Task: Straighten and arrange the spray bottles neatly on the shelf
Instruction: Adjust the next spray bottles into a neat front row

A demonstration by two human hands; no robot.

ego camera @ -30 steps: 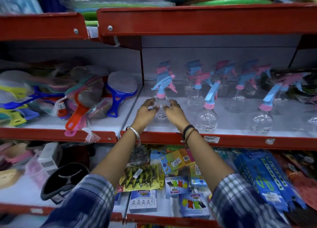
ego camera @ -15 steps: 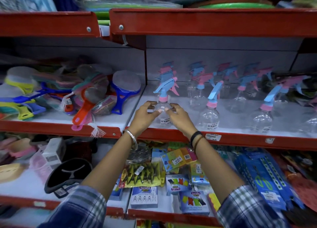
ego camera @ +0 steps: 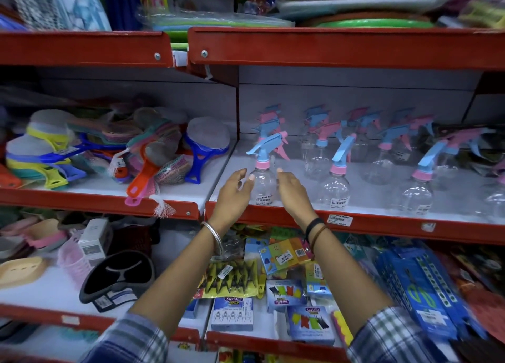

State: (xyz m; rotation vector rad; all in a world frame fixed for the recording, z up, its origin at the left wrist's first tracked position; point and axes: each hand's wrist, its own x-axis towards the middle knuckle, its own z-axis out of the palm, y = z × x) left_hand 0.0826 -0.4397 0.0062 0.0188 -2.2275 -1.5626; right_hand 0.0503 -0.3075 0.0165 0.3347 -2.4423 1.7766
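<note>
Both hands are open here, not gripping anything. The left hand (ego camera: 234, 188) and right hand (ego camera: 292, 189) sit either side of the front spray bottle (ego camera: 264, 177), fingers loose and just off the clear body. That bottle stands upright at the front left of the red-edged shelf (ego camera: 382, 223), with more spray bottles (ego camera: 336, 176) lined up to its right and behind.
</note>
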